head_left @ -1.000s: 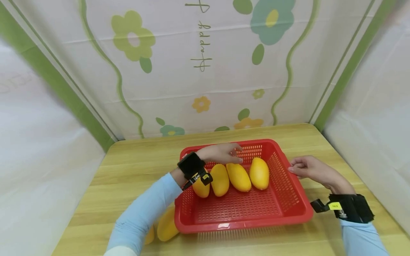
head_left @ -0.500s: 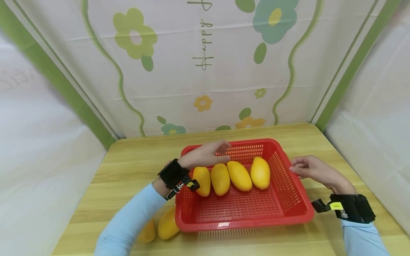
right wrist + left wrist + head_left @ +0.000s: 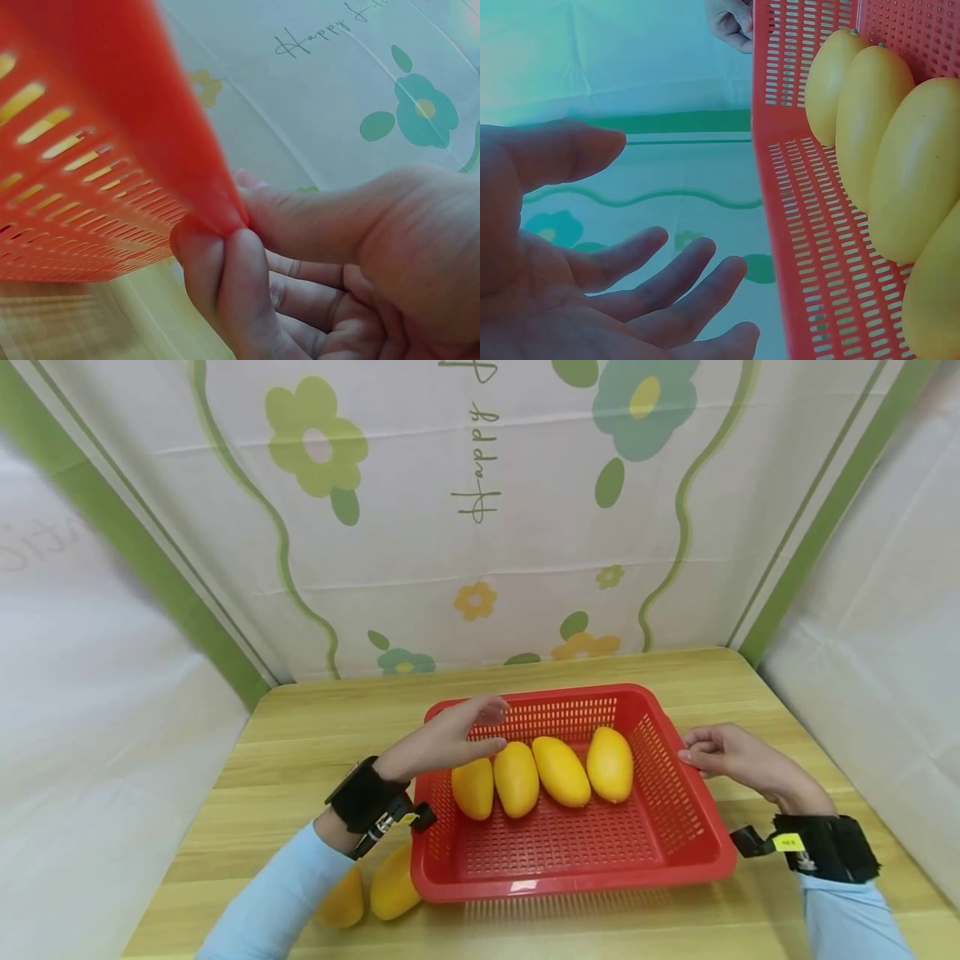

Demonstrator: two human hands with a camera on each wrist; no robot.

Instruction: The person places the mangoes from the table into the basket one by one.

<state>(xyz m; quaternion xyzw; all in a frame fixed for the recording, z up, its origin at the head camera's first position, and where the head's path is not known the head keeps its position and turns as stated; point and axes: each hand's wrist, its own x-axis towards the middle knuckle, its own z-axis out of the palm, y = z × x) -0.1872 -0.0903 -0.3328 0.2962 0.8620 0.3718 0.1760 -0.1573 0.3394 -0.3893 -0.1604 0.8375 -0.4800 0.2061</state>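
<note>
A red plastic basket (image 3: 570, 883) with slotted walls holds several yellow mangoes (image 3: 516, 781) lined up side by side. My left hand (image 3: 447, 740) hovers over the basket's far left corner, fingers spread and holding nothing. In the left wrist view that hand (image 3: 615, 277) shows its bare palm, and the basket wall (image 3: 780, 202) stands to the right of it. On the right side, my right hand (image 3: 731, 760) pinches the basket's rim. The right wrist view shows the thumb and index finger (image 3: 247, 277) closed on the red rim (image 3: 187, 165).
Two more mangoes (image 3: 393, 885) lie on the wooden table (image 3: 277, 793) left of the basket, partly behind the left forearm and basket. A flowered white cloth (image 3: 420, 543) hangs behind the table. White fabric walls (image 3: 877, 635) enclose both sides.
My left hand has drawn back leftward from above the middle mangoes to the basket's left corner, uncovering the mangoes beneath. My right hand keeps its pinch on the rim.
</note>
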